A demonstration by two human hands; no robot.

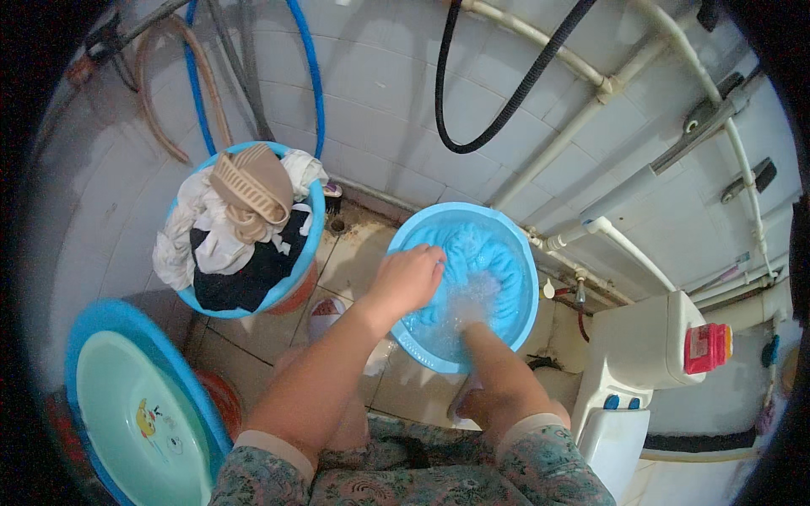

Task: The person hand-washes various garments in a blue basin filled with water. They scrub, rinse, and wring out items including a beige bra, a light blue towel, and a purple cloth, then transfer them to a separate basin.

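A light blue basin on the tiled floor holds soapy water and a bunched blue cloth, perhaps a towel. My left hand is over the basin's left side, its fingers curled closed beside the cloth. Whether anything is inside that closed hand is hidden from view. My right hand reaches down into the suds at the middle of the basin, against the cloth. Foam and motion blur cover its fingers.
At the left, a blue tub is heaped with white, black and beige laundry. A pale green basin leans inside a larger blue one. On the right stands a toilet with a red container on its tank. Hoses and pipes line the wall.
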